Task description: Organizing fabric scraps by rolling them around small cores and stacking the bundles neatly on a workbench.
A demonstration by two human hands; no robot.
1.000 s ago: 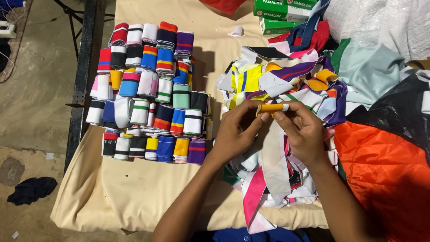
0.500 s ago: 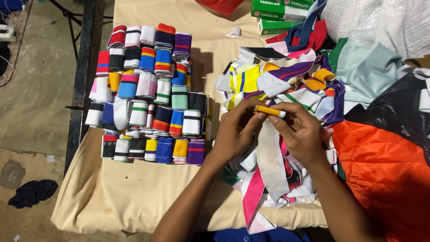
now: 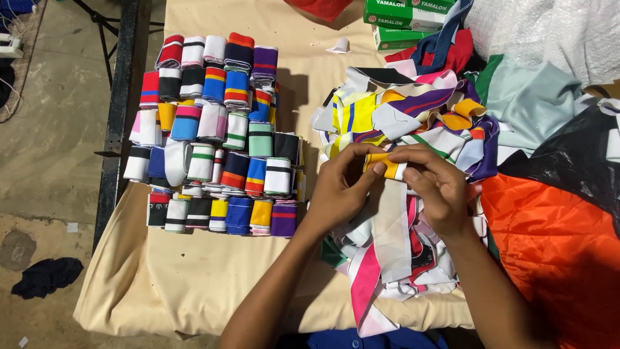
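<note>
Matt knit fabric strip; beige cloth table cover; glossy orange sheet.

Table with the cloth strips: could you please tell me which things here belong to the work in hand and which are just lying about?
In use:
- left hand and right hand, both gripping the orange and white strip
- loose pile of strips
- rows of rolled strips

Lying about:
- green boxes
- orange sheet
- black plastic bag
- dark rag on the floor

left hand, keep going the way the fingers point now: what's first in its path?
Left hand points up and right. It would probably first press further into the orange-and-white strip it already pinches, then the right hand gripping the same strip, above the loose fabric pile. Depth is unclear.
</note>
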